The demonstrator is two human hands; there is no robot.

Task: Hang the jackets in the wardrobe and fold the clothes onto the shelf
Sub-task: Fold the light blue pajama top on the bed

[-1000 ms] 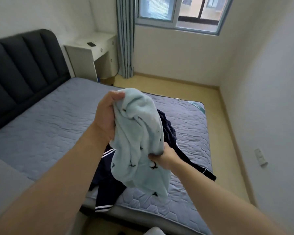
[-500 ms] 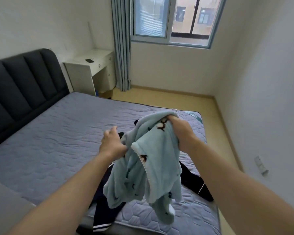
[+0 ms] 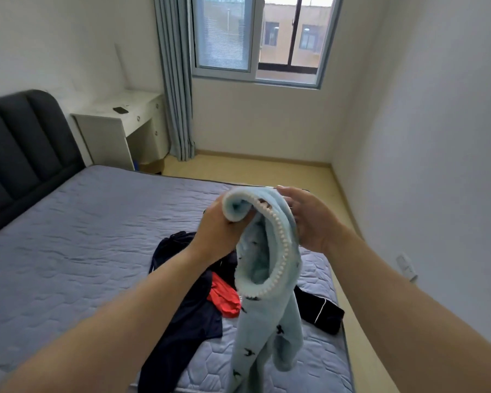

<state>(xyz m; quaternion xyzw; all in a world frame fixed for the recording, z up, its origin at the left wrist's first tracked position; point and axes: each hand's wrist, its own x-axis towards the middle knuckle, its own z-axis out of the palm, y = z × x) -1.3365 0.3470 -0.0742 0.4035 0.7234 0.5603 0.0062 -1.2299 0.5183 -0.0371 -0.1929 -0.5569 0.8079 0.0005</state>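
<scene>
Head: fleece jacket (image 3: 267,279) hanging vertically

The left hand (image 3: 220,236) has its fingers tucked behind the pale blue fleece garment (image 3: 267,293), so how they close on it cannot be seen. The garment's lower end runs off the near edge. It covers part of the dark clothes (image 3: 187,316) and the red item (image 3: 224,296) on the bed (image 3: 68,236), whose kinds cannot be told. The bed and headboard (image 3: 20,154) are cut off at left. The small dark object (image 3: 120,110) on the far desk (image 3: 116,120) is too small to identify.
</scene>
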